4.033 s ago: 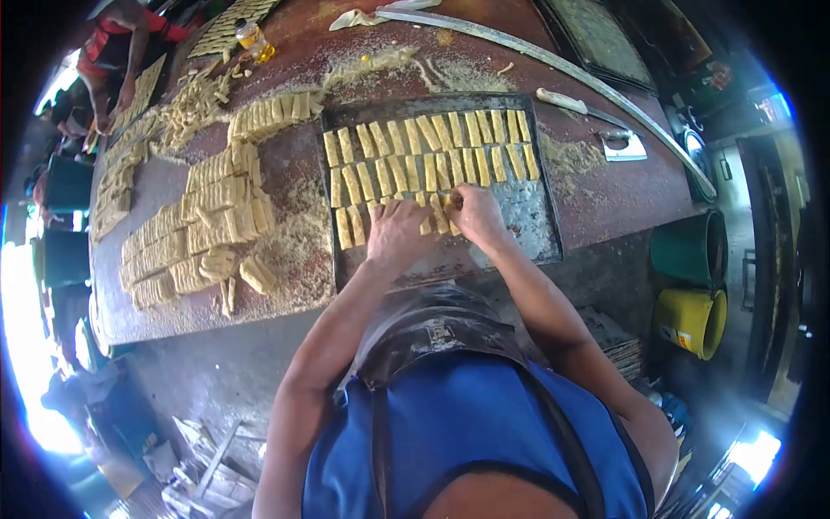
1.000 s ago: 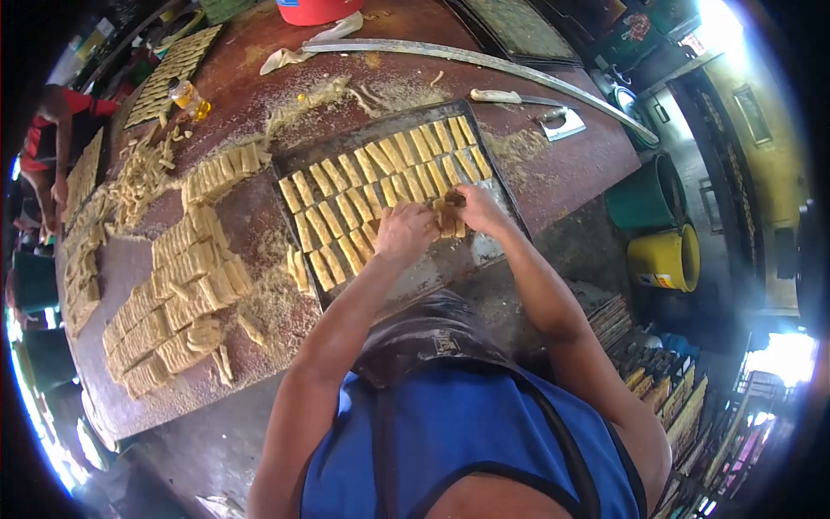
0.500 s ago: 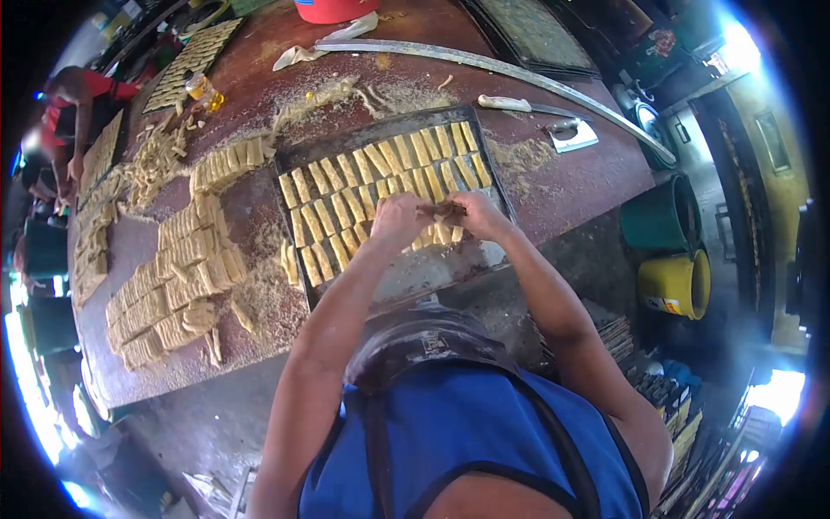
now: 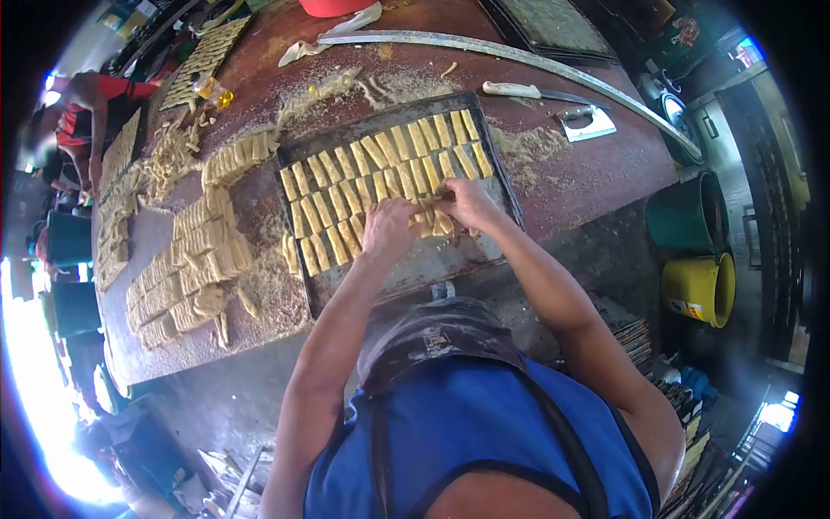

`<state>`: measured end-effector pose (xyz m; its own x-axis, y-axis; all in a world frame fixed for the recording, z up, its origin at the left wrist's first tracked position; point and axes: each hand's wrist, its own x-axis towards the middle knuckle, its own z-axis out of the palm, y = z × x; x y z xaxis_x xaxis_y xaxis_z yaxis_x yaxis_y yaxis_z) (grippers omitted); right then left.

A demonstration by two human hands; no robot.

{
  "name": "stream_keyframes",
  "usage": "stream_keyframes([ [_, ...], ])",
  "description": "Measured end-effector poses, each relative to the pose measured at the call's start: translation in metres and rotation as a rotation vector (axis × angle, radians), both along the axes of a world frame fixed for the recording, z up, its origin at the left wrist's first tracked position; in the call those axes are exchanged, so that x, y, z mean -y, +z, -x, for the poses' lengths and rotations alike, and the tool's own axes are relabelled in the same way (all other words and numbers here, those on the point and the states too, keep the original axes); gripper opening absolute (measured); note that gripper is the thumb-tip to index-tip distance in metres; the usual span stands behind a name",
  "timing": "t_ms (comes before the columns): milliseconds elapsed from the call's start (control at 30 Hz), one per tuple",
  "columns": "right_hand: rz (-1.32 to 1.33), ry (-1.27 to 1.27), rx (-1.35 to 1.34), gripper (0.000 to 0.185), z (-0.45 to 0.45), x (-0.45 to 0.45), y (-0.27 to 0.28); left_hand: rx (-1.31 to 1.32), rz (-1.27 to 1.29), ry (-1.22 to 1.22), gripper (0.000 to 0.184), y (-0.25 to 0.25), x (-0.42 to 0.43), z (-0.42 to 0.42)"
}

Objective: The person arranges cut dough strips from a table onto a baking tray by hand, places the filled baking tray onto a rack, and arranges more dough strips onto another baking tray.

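A dark metal baking tray (image 4: 406,275) lies on the table in front of me, with rows of pale yellow dough sticks (image 4: 386,179) on it. My left hand (image 4: 391,227) is over the row nearest me, fingers curled down onto sticks there. To its right, my right hand (image 4: 469,206) is closed, its fingertips around a dough stick at the end of that row. The fingers of both hands partly hide the sticks under them. Left of the tray sit stacked bundles of cut dough sticks (image 4: 194,255).
Behind the tray, a long metal strip (image 4: 510,54), a white-handled knife (image 4: 512,90) and a scraper (image 4: 590,126) lie on the red table (image 4: 596,177). A yellow bucket (image 4: 697,290) and a green bin (image 4: 687,214) stand at right. Another person (image 4: 91,104) works at far left.
My hands have moved slightly apart, the right one turning with its fingers lower on the tray. A dark thing seen between them earlier no longer shows. The view has shifted a little.
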<state>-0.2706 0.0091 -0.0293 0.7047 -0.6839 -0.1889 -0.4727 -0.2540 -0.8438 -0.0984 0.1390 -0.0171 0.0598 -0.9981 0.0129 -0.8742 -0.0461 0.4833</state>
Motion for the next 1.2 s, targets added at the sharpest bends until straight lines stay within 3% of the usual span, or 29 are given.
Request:
stream_keyframes([
  [100, 0.137, -0.048, -0.054, 0.028, -0.003, -0.001, 0.000, -0.035, 0.030, 0.053, 0.031, 0.007, 0.006, 0.000],
  [200, -0.021, -0.181, -0.084, 0.028, -0.003, -0.007, 0.001, -0.051, 0.028, 0.027, 0.032, 0.009, 0.018, 0.001],
  [400, 0.130, -0.281, -0.042, 0.030, 0.001, -0.020, 0.006, -0.055, 0.009, -0.018, 0.039, 0.001, 0.033, -0.006],
  [500, 0.313, -0.268, -0.102, 0.036, -0.002, -0.027, 0.009, -0.089, -0.021, -0.061, 0.039, -0.001, 0.041, -0.008],
  [567, 0.349, -0.412, -0.232, 0.040, -0.007, -0.035, 0.016, -0.059, -0.060, -0.096, 0.039, 0.000, 0.047, -0.010],
  [600, 0.318, -0.387, -0.338, 0.041, -0.007, -0.038, 0.019, -0.063, -0.064, -0.082, 0.038, 0.003, 0.048, -0.010],
  [767, 0.341, -0.308, -0.321, 0.040, -0.005, -0.040, 0.009, -0.113, 0.000, -0.050, 0.039, 0.011, 0.034, -0.015],
  [833, 0.204, -0.351, -0.231, 0.037, 0.001, -0.037, 0.027, -0.072, -0.146, -0.110, 0.041, 0.035, 0.020, -0.011],
  [967, 0.256, -0.327, -0.304, 0.037, 0.018, -0.025, 0.014, 0.037, -0.114, -0.213, 0.045, 0.014, 0.015, 0.009],
  [1133, 0.341, -0.147, -0.356, 0.039, 0.023, -0.019, 0.002, 0.024, -0.019, -0.078, 0.050, 0.006, 0.010, 0.021],
  [1200, 0.215, -0.159, -0.279, 0.037, 0.026, -0.010, 0.008, 0.009, -0.027, -0.026, 0.050, 0.010, 0.007, 0.027],
])
